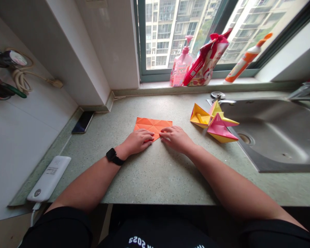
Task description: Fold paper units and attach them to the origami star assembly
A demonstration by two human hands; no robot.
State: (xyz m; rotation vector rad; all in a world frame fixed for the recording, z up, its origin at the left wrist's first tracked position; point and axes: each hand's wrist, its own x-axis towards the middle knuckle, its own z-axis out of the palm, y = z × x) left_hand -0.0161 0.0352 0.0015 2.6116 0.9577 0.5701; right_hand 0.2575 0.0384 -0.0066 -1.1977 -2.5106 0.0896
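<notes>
A sheet of orange origami paper (155, 123) lies on the counter in front of me, crossed by crease lines, its near corners folded in to a point. My left hand (141, 140), with a black watch at the wrist, is closed on the left near edge of the paper, fingers close together and pressing down. At the right near edge, my right hand (177, 138) grips the paper with bent fingers, the fingertips close to those of the left. Both hands partly cover the lower folds. Right of them stands a folded paper model (223, 127) in yellow and pink, with pointed parts.
A steel sink (281, 137) is set into the speckled counter (155, 179) at right. A phone (83, 122) and a white power bank (49, 178) with a cable lie at left. On the windowsill stand a pink pump bottle (181, 67), a red bag (208, 62) and an orange-white bottle (244, 63).
</notes>
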